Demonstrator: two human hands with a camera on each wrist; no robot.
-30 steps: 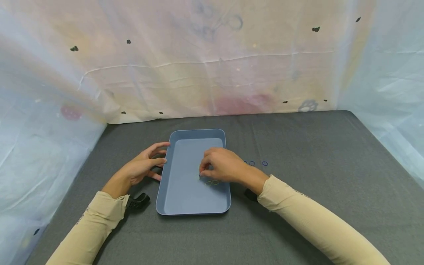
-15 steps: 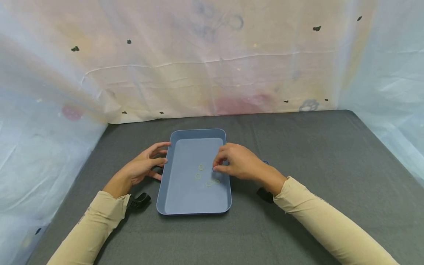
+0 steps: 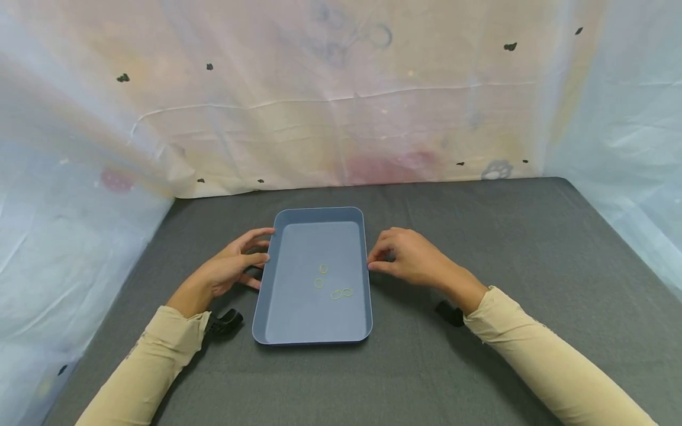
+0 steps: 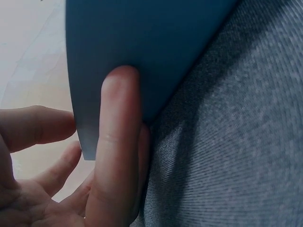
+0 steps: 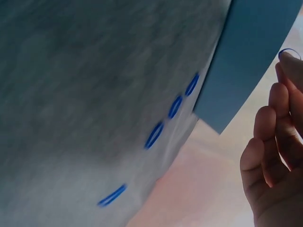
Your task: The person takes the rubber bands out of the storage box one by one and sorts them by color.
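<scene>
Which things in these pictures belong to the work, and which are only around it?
Probably in the work:
blue tray
left hand touching it
yellow rings inside
right hand
blue ring it pinches
four other blue rings

Probably only surroundings:
grey cloth
printed sheet behind
black wrist gear

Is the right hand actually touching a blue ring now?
Touching: the right wrist view shows one blue ring gripped in the tips of the right hand, its loop poking out.

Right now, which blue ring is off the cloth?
The blue ring pinched in the right hand, at the far right of the right wrist view. The other four blue rings lie on the grey cloth.
</scene>
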